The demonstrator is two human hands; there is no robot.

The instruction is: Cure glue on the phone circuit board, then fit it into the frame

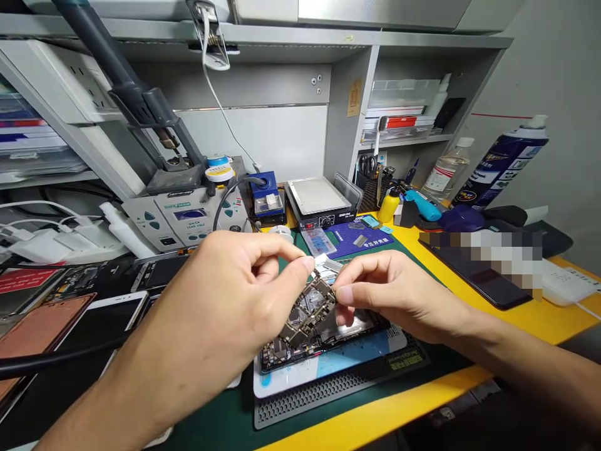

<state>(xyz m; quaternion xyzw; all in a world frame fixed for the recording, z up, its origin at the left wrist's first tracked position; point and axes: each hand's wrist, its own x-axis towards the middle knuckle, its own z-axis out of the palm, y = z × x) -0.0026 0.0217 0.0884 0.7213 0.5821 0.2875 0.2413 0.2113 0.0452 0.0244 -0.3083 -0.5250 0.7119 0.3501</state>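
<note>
A phone circuit board (pixel 312 304) is tilted up above an opened phone body (pixel 350 326). At its upper corner my left hand (pixel 244 288) is closed, thumb and index finger pinched together; a small white piece (pixel 322 260) shows beside those fingertips. My right hand (pixel 385 285) grips the board's right edge between thumb and fingers. Under the board, the phone body lies on a blue and white pad (pixel 328 369). My left hand hides part of the board and the phone's left end.
Several phones and a black phone (pixel 154 272) lie at the left. Behind stand a grey soldering station (pixel 188 216), a hot plate (pixel 319 200) and a yellow bottle (pixel 389 205). A spray can (pixel 502 163) leans at the right. A black cable (pixel 61 360) crosses at left.
</note>
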